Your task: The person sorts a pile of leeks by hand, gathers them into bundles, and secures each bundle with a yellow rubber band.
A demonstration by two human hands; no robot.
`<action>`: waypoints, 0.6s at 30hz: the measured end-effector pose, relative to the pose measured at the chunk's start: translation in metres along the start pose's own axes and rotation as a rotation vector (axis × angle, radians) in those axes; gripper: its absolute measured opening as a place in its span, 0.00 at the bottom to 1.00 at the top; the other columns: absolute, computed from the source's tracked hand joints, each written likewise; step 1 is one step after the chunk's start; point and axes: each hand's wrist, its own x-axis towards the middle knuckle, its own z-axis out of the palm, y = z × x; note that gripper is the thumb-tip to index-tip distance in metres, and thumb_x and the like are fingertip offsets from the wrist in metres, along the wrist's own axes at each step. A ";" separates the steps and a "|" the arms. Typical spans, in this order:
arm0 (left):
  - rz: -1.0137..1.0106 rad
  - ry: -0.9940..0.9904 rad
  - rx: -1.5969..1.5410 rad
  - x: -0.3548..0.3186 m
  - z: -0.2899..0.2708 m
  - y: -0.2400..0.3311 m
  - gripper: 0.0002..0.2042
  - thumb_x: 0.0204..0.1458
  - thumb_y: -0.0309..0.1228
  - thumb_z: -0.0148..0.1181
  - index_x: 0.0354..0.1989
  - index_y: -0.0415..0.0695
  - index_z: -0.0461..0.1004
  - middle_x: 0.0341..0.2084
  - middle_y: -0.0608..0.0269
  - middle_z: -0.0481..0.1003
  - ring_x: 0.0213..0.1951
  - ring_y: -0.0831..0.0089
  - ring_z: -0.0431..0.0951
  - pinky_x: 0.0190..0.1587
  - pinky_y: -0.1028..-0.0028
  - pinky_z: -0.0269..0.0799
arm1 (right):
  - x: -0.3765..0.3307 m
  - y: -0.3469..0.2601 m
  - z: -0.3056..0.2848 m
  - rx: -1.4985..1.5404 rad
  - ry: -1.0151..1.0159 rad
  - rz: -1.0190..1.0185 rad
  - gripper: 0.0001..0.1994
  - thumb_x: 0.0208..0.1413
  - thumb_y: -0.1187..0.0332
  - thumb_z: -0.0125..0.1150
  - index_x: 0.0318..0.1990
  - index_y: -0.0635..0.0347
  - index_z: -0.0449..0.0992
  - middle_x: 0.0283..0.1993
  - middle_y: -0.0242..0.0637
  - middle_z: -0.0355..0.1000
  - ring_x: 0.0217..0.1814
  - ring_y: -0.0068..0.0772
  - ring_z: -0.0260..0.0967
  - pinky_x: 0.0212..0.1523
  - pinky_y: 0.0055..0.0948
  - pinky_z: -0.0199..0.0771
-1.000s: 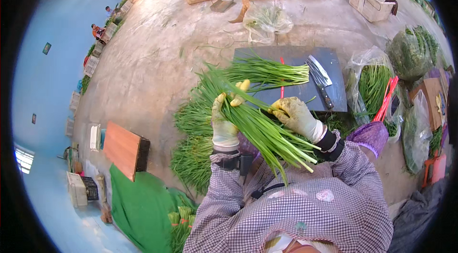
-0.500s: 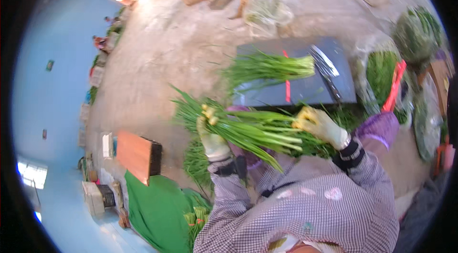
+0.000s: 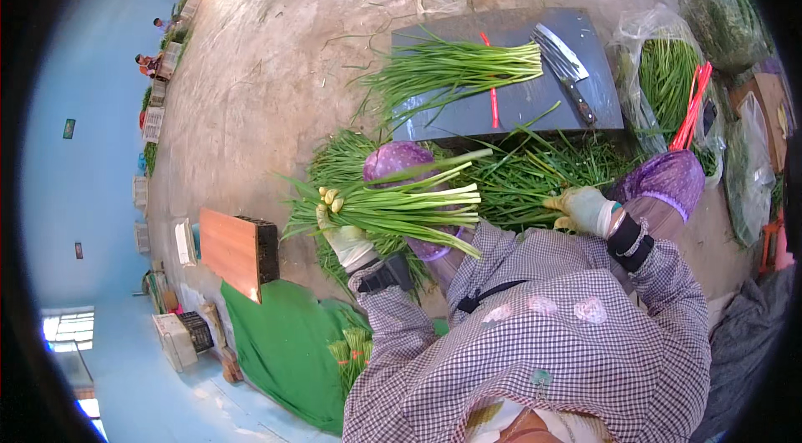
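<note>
My gloved left hand [image 3: 341, 236] is wrapped round a loose bunch of garlic chives [image 3: 409, 207]; their pale stem ends point right and the green tips spread left. Beneath the bunch is my purple-covered left knee. My gloved right hand [image 3: 583, 211], fingers curled, is low beside a heap of loose chives [image 3: 530, 180] between my knees. What those fingers hold, if anything, is hidden. On the dark board [image 3: 418, 113] ahead lies another chive bunch [image 3: 468, 65], over a red strip [image 3: 494, 105]. A black-handled knife [image 3: 572, 80] rests at its right.
At right, an open plastic bag holds chives [image 3: 667, 75], with red strips [image 3: 692, 109] hanging near my right knee. Another full bag [image 3: 727, 25] stands behind it. At lower left are a green cloth [image 3: 276, 351], tied chive bundles [image 3: 352, 353] and an orange-brown board [image 3: 227, 251].
My right hand has come away from the stem ends, down toward the loose heap. My left hand, still holding the bunch, has shifted slightly left. The view has tilted downward.
</note>
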 end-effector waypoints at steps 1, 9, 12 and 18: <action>-0.030 -0.011 -0.043 0.001 -0.007 0.004 0.17 0.56 0.20 0.62 0.54 0.39 0.70 0.37 0.65 0.68 0.34 0.75 0.68 0.40 0.77 0.71 | 0.000 -0.004 -0.001 0.084 0.013 -0.009 0.12 0.57 0.58 0.61 0.41 0.54 0.83 0.41 0.43 0.82 0.44 0.49 0.80 0.42 0.45 0.79; 0.084 0.087 0.026 0.004 -0.032 0.009 0.17 0.52 0.17 0.62 0.52 0.34 0.70 0.37 0.61 0.70 0.35 0.72 0.69 0.40 0.75 0.72 | 0.056 -0.045 -0.023 0.364 0.489 -0.111 0.17 0.63 0.52 0.60 0.37 0.60 0.77 0.37 0.44 0.73 0.42 0.51 0.74 0.42 0.46 0.75; 0.067 0.108 0.019 0.006 -0.035 0.013 0.16 0.51 0.18 0.61 0.49 0.34 0.71 0.36 0.60 0.71 0.34 0.71 0.70 0.41 0.74 0.73 | 0.077 -0.057 -0.025 0.594 0.649 -0.208 0.19 0.64 0.53 0.63 0.46 0.62 0.78 0.44 0.45 0.75 0.47 0.48 0.77 0.49 0.39 0.77; 0.150 0.235 0.049 0.003 -0.034 0.010 0.11 0.52 0.18 0.59 0.44 0.35 0.73 0.32 0.61 0.72 0.31 0.71 0.71 0.39 0.73 0.73 | 0.100 -0.101 -0.021 1.309 0.094 -0.308 0.19 0.66 0.63 0.63 0.60 0.62 0.74 0.46 0.36 0.77 0.46 0.25 0.73 0.51 0.29 0.75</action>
